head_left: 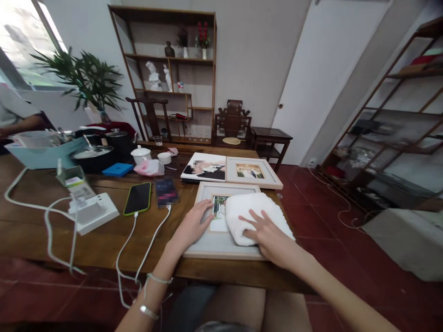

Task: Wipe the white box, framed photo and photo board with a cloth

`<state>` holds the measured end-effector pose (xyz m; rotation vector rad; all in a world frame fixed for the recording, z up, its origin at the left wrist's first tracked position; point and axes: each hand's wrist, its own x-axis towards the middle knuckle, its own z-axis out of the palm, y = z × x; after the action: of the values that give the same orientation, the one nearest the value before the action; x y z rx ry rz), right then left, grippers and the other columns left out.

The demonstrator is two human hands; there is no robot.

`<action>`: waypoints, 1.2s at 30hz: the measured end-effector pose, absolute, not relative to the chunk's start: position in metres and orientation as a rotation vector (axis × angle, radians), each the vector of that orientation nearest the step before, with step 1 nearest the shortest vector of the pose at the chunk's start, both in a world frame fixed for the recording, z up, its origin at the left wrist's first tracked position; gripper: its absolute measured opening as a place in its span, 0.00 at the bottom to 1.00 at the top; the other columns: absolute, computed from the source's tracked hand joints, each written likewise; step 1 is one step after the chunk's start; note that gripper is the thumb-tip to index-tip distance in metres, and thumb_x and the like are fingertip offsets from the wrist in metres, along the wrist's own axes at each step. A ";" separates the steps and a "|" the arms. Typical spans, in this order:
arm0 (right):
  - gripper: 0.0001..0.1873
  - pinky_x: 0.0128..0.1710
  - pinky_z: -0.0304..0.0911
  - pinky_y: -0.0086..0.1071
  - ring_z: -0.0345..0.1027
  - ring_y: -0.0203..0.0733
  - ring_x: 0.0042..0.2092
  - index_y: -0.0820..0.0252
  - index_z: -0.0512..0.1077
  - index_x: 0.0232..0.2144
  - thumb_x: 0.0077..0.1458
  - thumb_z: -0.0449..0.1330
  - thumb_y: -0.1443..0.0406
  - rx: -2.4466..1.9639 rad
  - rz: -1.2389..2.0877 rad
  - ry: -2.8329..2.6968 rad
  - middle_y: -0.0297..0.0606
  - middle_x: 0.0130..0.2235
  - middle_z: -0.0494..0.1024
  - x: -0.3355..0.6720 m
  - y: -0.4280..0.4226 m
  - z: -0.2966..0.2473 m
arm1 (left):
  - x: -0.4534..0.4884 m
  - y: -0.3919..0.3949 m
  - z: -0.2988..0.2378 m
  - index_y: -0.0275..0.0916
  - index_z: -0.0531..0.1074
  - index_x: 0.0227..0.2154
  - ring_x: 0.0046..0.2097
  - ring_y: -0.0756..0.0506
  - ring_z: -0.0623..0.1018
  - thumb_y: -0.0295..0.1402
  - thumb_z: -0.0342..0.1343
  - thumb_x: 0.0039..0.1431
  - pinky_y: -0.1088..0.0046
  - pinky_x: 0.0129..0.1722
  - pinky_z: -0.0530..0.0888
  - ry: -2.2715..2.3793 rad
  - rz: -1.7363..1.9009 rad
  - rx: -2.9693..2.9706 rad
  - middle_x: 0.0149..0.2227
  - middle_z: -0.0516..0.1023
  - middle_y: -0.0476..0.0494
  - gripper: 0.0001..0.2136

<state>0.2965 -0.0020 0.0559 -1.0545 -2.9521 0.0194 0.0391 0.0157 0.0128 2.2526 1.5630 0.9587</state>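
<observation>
A picture frame (207, 246) with a pale wooden border and a small photo inside lies flat near the table's front edge. Over its right half is a folded, fluffy white towel (242, 205), which covers part of the photo and reaches past the frame's right side. My right hand (265, 230) presses on the towel, its bent fingers apart and the thumb dug into a fold. On the frame's left side rests my left hand (195, 221), fingers stretched toward the photo and nothing held.
Behind lie a second framed photo (273, 179) and a photo panel (188, 170). To the left are a green-edged phone (137, 198), a dark phone-like device (166, 191), white cables, a power strip (112, 212), pots and a blue bin (34, 157). Another person's arm (24, 124) shows at far left.
</observation>
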 end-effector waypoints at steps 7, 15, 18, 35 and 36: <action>0.37 0.60 0.43 0.51 0.42 0.50 0.64 0.58 0.68 0.50 0.38 0.46 0.83 -1.019 0.085 -2.914 0.41 0.61 0.60 0.308 0.019 0.064 | 0.035 0.017 0.014 0.39 0.67 0.50 0.60 0.41 0.65 0.36 0.48 0.61 0.58 0.58 0.62 1.537 0.879 2.289 0.57 0.67 0.37 0.15; 0.31 0.57 0.40 0.60 0.41 0.62 0.63 0.64 0.71 0.47 0.40 0.48 0.82 -1.198 -0.274 -2.785 0.44 0.62 0.59 0.285 0.074 0.044 | 0.036 0.016 0.013 0.39 0.67 0.49 0.59 0.41 0.66 0.35 0.48 0.60 0.57 0.58 0.63 1.573 0.881 2.290 0.57 0.68 0.37 0.15; 0.31 0.57 0.42 0.60 0.43 0.62 0.63 0.62 0.71 0.46 0.40 0.48 0.82 -1.193 -0.241 -2.812 0.43 0.61 0.60 0.285 0.048 0.042 | 0.037 0.017 0.012 0.38 0.67 0.49 0.59 0.42 0.67 0.35 0.48 0.61 0.57 0.58 0.63 1.577 0.894 2.288 0.57 0.68 0.37 0.15; 0.36 0.59 0.41 0.60 0.39 0.57 0.64 0.58 0.68 0.51 0.37 0.49 0.81 -1.143 0.070 -2.811 0.40 0.63 0.57 0.288 -0.030 0.045 | 0.036 0.022 0.012 0.37 0.67 0.50 0.58 0.42 0.67 0.34 0.45 0.62 0.58 0.58 0.63 1.543 0.907 2.312 0.55 0.70 0.38 0.16; 0.35 0.59 0.40 0.60 0.39 0.57 0.64 0.58 0.69 0.50 0.38 0.49 0.81 -1.151 0.058 -2.814 0.41 0.63 0.57 0.287 -0.029 0.044 | 0.036 0.022 0.012 0.37 0.67 0.50 0.58 0.42 0.67 0.34 0.45 0.62 0.58 0.58 0.63 1.541 0.910 2.314 0.55 0.70 0.37 0.15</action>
<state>0.2873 -0.0286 0.0444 -1.1508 -2.8144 0.0578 0.0360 0.0218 0.0122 2.3141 1.5410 0.9105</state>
